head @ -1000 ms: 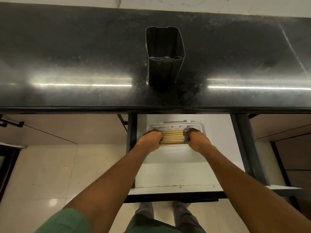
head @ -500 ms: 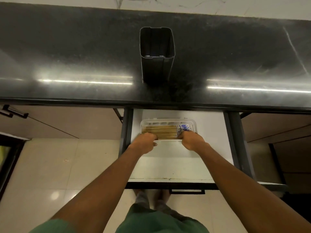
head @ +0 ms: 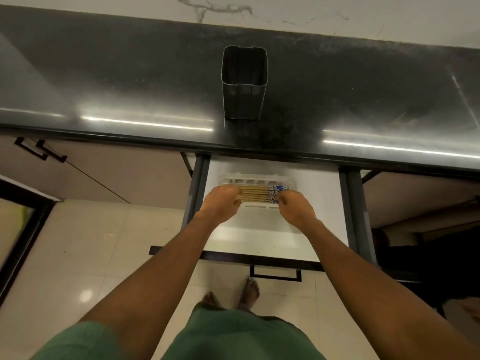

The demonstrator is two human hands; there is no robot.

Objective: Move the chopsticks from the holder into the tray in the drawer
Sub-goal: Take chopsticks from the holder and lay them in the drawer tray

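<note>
Several wooden chopsticks [head: 255, 194] with blue-and-white patterned right ends lie side by side in a white plastic tray [head: 249, 178], at the back of the open white drawer [head: 259, 237]. My left hand [head: 223, 201] is curled over their left ends and hides them. My right hand [head: 293, 207] has its fingertips pinched at the patterned right ends. The dark rectangular holder [head: 244, 81] stands upright on the black countertop, directly above the drawer. Nothing shows inside it.
The black countertop [head: 104, 81] overhangs the back of the drawer. Dark drawer rails [head: 353, 211] run along both sides, and a black handle [head: 275, 274] hangs at the front. A cabinet door with a black handle [head: 39, 150] is at the left. My feet stand on the tiled floor below.
My hands left the chopsticks' ends and drew back to the tray's front rim, and now sit over the ends again. The view has pulled back and shows more of the floor.
</note>
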